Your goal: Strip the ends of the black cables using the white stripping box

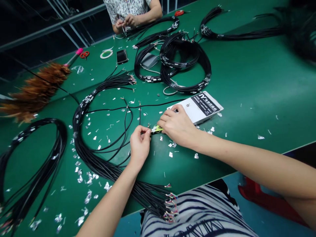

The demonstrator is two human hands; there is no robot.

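Between thumb and fingers, my left hand (140,144) pinches the end of a thin black cable. My right hand (177,127) is closed around small yellow-green snips (157,129), whose tip meets the cable end at my left fingertips. Just behind my right hand lies a white box (197,108) with a black printed label. A curved bundle of black cables (81,131) runs along my left side, its stripped ends with coloured wires (170,207) near the table's front edge. A few single cables (125,128) stray from it towards my left hand.
More coiled black cables (195,87) lie further back, another bundle (58,144) at far left. Foil scraps (89,177) litter the green table (247,82). A phone (121,56), tape roll (106,53), red-handled scissors (84,54) and brown duster (41,89) lie around. Opposite, a person's hands (130,21) work.
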